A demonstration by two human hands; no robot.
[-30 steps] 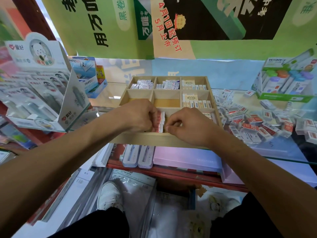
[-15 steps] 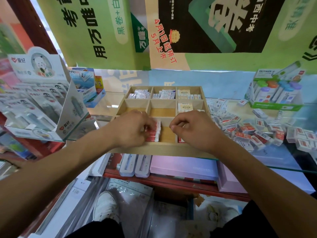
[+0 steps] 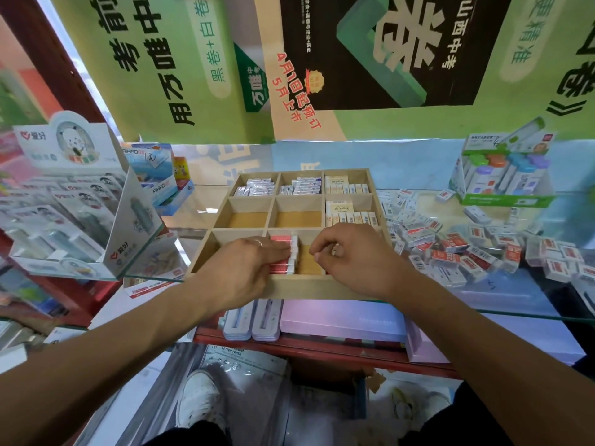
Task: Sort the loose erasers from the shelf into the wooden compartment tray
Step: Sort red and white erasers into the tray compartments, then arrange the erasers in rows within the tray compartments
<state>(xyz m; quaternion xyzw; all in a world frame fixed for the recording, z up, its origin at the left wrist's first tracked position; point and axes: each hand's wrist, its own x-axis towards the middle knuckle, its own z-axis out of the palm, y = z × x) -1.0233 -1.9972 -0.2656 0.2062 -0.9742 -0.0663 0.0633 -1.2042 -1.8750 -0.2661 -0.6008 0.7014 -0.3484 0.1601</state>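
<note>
Spanning whole view, glass shelf (image 3: 502,294) carries wooden compartment tray (image 3: 306,289) at centre. Loose erasers (image 3: 467,249) heaped on glass right of tray, just beside its right wall. Display box (image 3: 505,175) of coloured-cap items behind heap. Left hand (image 3: 248,265) over near row, fingers straight, pressing against stack of red erasers (image 3: 283,252) standing in left part of near-middle compartment. Right hand (image 3: 351,259) over near-right part of tray, fingers curled, tips pressed together; what it pinches, if anything, cannot tell.
</note>
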